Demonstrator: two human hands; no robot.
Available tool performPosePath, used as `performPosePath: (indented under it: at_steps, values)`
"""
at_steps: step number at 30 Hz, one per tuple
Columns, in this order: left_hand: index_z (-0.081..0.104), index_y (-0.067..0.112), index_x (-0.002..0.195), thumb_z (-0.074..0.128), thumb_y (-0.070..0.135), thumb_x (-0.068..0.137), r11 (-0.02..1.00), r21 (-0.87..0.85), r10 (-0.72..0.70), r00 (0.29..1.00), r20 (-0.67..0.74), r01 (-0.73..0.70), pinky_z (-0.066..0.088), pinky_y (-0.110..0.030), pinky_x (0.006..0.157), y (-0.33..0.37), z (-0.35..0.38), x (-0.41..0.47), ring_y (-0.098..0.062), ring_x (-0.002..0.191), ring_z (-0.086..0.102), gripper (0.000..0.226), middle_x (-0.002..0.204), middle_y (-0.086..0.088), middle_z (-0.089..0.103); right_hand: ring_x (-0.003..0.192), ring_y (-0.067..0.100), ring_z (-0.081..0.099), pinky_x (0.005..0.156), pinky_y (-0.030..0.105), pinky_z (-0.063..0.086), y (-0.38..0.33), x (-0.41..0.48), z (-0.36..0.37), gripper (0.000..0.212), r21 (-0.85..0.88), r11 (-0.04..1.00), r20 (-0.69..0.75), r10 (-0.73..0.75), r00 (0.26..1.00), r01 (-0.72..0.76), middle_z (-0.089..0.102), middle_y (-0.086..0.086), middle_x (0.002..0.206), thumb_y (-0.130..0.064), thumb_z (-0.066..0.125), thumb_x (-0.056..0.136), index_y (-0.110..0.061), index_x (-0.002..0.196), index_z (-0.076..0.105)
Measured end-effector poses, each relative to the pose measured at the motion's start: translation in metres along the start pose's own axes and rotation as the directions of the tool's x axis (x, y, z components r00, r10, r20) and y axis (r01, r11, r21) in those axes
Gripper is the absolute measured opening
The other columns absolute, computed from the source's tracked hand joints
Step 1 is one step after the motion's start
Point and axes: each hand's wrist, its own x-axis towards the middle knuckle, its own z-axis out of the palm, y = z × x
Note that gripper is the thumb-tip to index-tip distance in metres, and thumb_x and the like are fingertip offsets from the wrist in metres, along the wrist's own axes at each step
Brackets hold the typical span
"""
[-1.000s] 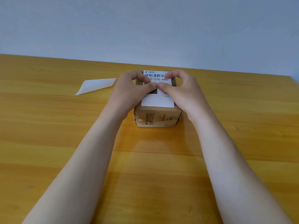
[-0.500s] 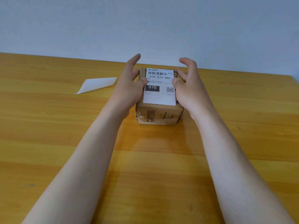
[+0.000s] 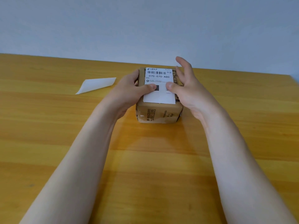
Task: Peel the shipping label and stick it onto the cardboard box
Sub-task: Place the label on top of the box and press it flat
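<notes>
A small brown cardboard box (image 3: 159, 113) stands on the wooden table, just past mid-table. A white shipping label (image 3: 159, 97) with a barcode and "070-070-A80" lies flat on its top face. My left hand (image 3: 127, 92) wraps the box's left side, fingers curled behind the edge, thumb pressing on the label's middle. My right hand (image 3: 189, 91) sits at the box's right side, thumb pressing on the label, its other fingers spread and lifted off the box. The two thumbs hide part of the label's black block and QR code.
The peeled white backing sheet (image 3: 97, 84) lies curled on the table (image 3: 48, 126) to the left of the box. A plain pale wall rises behind the table's far edge. The table's right edge shows at far right.
Both thumbs slid apart from the label's middle to its sides, then came back inward onto it. My left fingers have curled down around the box; my right fingers stay lifted.
</notes>
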Motion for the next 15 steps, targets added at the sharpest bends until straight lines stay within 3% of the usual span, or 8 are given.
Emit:
performPosePath:
  at_steps: [2,4,7,10,12,15]
  values:
    - [0.062,0.022,0.146,0.070,0.012,0.101,1.000,-0.021,-0.006,1.000,0.022,0.006,0.060,-0.039,0.105,-0.001,-0.003,0.001,-0.015,0.123,0.071,0.047,0.132,0.006,0.076,0.128,0.006,0.054,0.064,0.007,0.052,0.001,0.000,-0.004,0.076,0.025,1.000,0.025,0.007,1.000,-0.008,0.024,-0.005,0.172,-0.005,0.053,0.107,-0.047,0.160,0.020]
    - [0.061,0.021,0.147,0.067,0.008,0.102,0.998,-0.067,-0.014,0.999,0.052,0.018,0.057,-0.039,0.109,-0.002,-0.006,0.002,-0.017,0.126,0.070,0.047,0.135,0.005,0.075,0.136,0.009,0.049,0.065,0.006,0.052,0.001,0.000,-0.008,0.075,0.043,0.999,0.041,0.017,0.999,-0.019,0.024,-0.005,0.172,-0.003,0.051,0.107,-0.048,0.159,0.021]
    - [0.059,0.022,0.149,0.063,0.008,0.105,0.996,-0.076,-0.040,0.997,0.061,0.045,0.058,-0.038,0.106,0.000,-0.005,0.000,-0.015,0.121,0.073,0.047,0.134,0.004,0.075,0.136,0.008,0.050,0.067,0.012,0.052,-0.001,0.000,-0.007,0.073,0.014,0.999,0.044,0.035,0.998,-0.036,0.025,-0.009,0.171,-0.004,0.047,0.109,-0.049,0.160,0.020]
    - [0.060,0.027,0.142,0.064,0.021,0.104,0.998,0.008,-0.058,0.998,-0.021,0.058,0.063,-0.037,0.092,0.005,0.008,-0.001,-0.014,0.110,0.075,0.039,0.125,0.008,0.076,0.102,-0.003,0.060,0.076,0.017,0.049,-0.002,-0.001,0.003,0.071,-0.071,0.997,0.017,0.025,1.000,-0.023,0.046,-0.019,0.148,-0.022,0.053,0.108,-0.045,0.162,0.013]
    - [0.061,0.026,0.137,0.065,0.031,0.103,0.994,0.091,-0.045,0.994,-0.104,0.055,0.062,-0.033,0.080,0.008,0.017,-0.003,-0.013,0.104,0.073,0.035,0.119,0.011,0.074,0.106,0.005,0.063,0.081,0.024,0.050,-0.004,-0.002,0.010,0.075,-0.157,0.988,-0.001,0.001,1.000,-0.001,0.049,-0.016,0.144,-0.036,0.057,0.105,-0.044,0.163,0.009]
    - [0.059,0.024,0.135,0.063,0.036,0.103,0.983,0.180,-0.019,0.987,-0.161,0.049,0.060,-0.037,0.086,0.010,0.021,-0.004,-0.013,0.103,0.071,0.035,0.117,0.011,0.072,0.119,0.013,0.060,0.084,0.023,0.048,-0.005,-0.002,0.013,0.078,-0.174,0.985,0.005,-0.012,1.000,0.013,0.048,-0.010,0.153,-0.039,0.058,0.105,-0.045,0.163,0.006]
